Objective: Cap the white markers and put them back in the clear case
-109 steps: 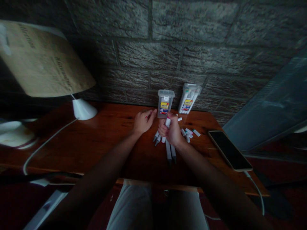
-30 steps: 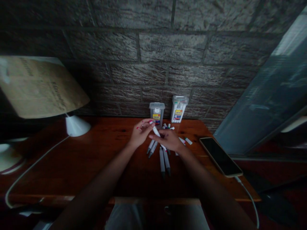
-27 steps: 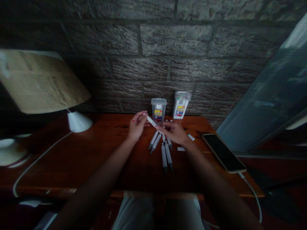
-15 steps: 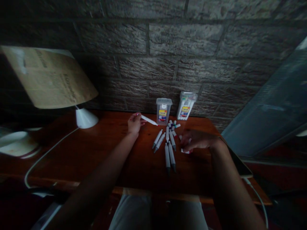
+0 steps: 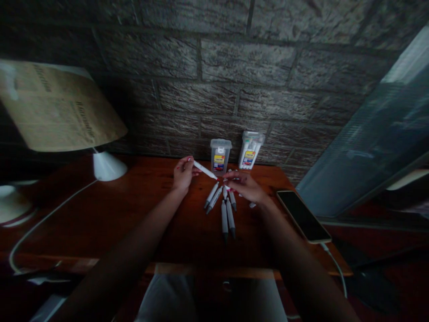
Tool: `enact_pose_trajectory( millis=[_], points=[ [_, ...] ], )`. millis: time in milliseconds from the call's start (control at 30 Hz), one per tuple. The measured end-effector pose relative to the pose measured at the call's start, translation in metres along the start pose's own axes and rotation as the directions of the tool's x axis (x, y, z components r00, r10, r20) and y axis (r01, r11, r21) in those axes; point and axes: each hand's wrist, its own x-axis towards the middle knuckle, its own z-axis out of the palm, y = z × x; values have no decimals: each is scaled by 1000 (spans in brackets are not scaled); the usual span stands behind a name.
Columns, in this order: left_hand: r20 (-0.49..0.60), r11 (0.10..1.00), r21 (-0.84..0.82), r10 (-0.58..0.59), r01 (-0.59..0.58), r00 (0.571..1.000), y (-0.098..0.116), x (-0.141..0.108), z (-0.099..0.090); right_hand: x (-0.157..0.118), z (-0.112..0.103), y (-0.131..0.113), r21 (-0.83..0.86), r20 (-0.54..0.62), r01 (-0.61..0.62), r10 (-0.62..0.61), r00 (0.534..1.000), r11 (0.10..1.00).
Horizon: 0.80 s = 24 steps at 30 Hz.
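My left hand (image 5: 183, 173) pinches a white marker (image 5: 204, 169) by one end; its red tip points right and down. Close to that tip, my right hand (image 5: 244, 184) has its fingers closed on a small white and red cap (image 5: 228, 188). Several white markers with grey ends (image 5: 224, 219) lie below the hands on the brown table (image 5: 140, 223). Some loose caps are partly hidden behind my right hand. Behind stands a clear plastic box (image 5: 220, 154) with a yellow and blue label.
A second clear box (image 5: 250, 150) with markers inside stands at the wall. On the right lies a phone (image 5: 304, 217) with a white cable. A lamp (image 5: 109, 166) with a printed shade and a white bowl (image 5: 13, 205) are at the left.
My right hand has moved left from the table's right part to the marker tip, with the cap in its fingers. The view has shifted right, and the phone shows more fully.
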Motion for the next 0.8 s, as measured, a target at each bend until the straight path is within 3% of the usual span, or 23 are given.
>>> enact_pose_trajectory(
  millis=[100,333,467,633,800],
  points=[
    [2,1000,3,14,-14,1000,0,-3,2,4,8,11,77,-32,-43,46,998,996],
    [53,1000,5,17,-17,998,-2,-3,-1,9,15,19,139,-69,7,3,998,990],
    [91,999,3,38,-39,995,-6,0,-3,11,11,19,133,-58,-15,22,998,991],
    [28,996,-32,82,-81,996,-7,6,-7,8,4,16,117,-39,-6,10,999,993],
    [58,1000,-19,24,-23,998,-3,1,-4,8,7,18,135,-45,-8,14,999,991]
  ],
)
